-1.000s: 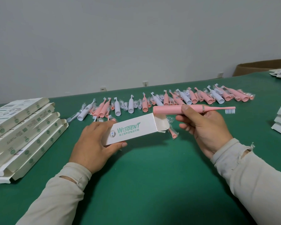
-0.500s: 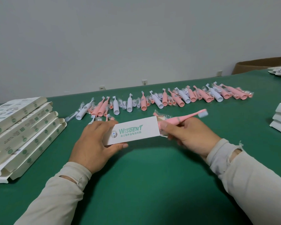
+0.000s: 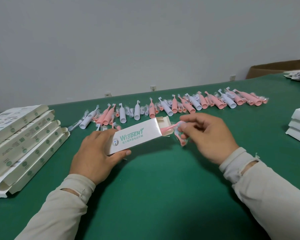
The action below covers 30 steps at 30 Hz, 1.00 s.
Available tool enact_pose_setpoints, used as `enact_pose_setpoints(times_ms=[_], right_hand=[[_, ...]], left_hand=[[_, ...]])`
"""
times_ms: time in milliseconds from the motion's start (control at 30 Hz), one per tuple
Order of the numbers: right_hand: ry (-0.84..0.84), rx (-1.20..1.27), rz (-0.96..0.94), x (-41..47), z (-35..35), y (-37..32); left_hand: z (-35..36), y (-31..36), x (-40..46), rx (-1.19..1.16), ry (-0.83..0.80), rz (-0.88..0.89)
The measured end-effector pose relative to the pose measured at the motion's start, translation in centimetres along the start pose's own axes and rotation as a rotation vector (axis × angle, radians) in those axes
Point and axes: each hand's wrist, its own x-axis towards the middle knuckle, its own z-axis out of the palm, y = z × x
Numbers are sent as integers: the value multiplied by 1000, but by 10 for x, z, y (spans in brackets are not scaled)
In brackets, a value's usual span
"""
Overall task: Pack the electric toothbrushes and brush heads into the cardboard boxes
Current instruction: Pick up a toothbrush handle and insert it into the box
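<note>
Slid deeper since, the pink toothbrush (image 3: pixel 169 127) lies along the left-held box (image 3: pixel 135 135), head pinched rightward by the right hand (image 3: pixel 210 135).

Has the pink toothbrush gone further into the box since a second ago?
Yes. The pink toothbrush has slid leftward into the Wisdent box; only its neck and head now stick out of the open end.

The left hand (image 3: pixel 93 153) grips a white box (image 3: pixel 135 135) over the green tabletop (image 3: pixel 163 196). A pink toothbrush (image 3: pixel 168 128) sticks from its open end, the right hand (image 3: pixel 210 135) pinching wrapped brush heads (image 3: pixel 181 137).
</note>
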Motion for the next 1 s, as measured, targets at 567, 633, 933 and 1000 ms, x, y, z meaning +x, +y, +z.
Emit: enact_pose_setpoints(times_ms=[567, 633, 933, 1000], right_hand=[[-112, -370, -108, -10, 12, 2], [-156, -442, -135, -10, 10, 0], [-209, -363, -62, -8, 6, 5], [-225, -407, -117, -8, 3, 2]], left_hand=[[1, 4, -2, -16, -8, 45], [1, 3, -2, -15, -16, 47], [0, 6, -3, 14, -8, 97], [-1, 7, -2, -5, -36, 119]])
